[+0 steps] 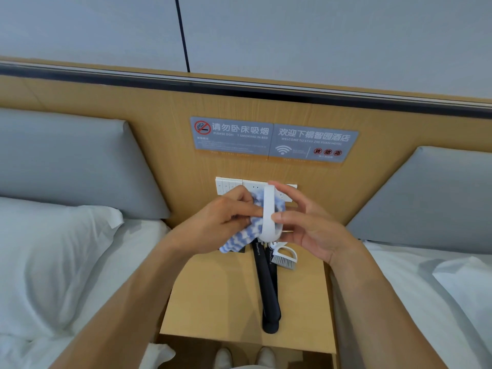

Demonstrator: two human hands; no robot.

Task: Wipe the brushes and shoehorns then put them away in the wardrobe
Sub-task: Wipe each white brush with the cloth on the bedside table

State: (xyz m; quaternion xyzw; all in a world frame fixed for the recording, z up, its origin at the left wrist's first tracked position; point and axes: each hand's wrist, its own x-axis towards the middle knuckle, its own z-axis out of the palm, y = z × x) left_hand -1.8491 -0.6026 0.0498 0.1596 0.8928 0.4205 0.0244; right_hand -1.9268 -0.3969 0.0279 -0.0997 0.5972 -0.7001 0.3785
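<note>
A white brush (268,211) with a loop handle is held upright above the nightstand (213,294). My right hand (308,222) pinches it by thumb and fingertips from the right. My left hand (223,219) grips a blue-and-white striped cloth (239,235) and presses it against the brush's left side. Below them, two black shoehorns (267,288) lie side by side on the wooden top, marked "Shoehorn". A second white brush (285,258) with grey bristles lies just right of the shoehorns' far ends.
Beds with white linen flank the nightstand, a pillow (53,251) on the left one. A wooden headboard panel (346,115) behind carries two grey signs (271,141) and white switch plates (229,185). Grey padded headboards (66,166) stand either side. My slippers (245,358) show below.
</note>
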